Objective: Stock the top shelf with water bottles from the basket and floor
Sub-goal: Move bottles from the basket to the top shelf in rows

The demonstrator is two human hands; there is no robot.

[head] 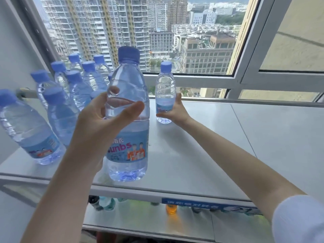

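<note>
Left hand point(105, 118): my fingers point(129, 109) curl around the shoulder of the near water bottle point(128, 120), thumb behind it; the bottle stands upright at the front edge of the top shelf point(201, 146), at 6 o'clock on the shelf.
Right hand point(175, 111): I pinch the far water bottle point(165, 95) low on its body, at label height; the bottle is upright, base on the shelf, at 12 o'clock near the window rail point(228, 99).
Stocked group point(70, 88): roughly ten blue-capped bottles crowd the shelf from 9 to 11 o'clock; exact count cannot be told, since some hide behind others.
Front-left bottle point(29, 130): at 8 o'clock; appears tilted, likely lens distortion.
Progress: my judgement is well underway; the left third is filled, and the two bottles in my hands are being placed.
Remaining: the shelf from 1 to 5 o'clock carries no bottles. Basket and floor are out of view, so remaining supply cannot be told.
Label, near bottle: blue wrap reading "unbs" in purple, first letter hidden by my wrist; two Chinese characters above; two figures in orange.
Shelf-edge strip point(201, 205): blue, white Chinese text, blurred, with "2" legible.
Lower shelf point(157, 220): an orange drink bottle point(171, 209) and other bottles, partly hidden.
</note>
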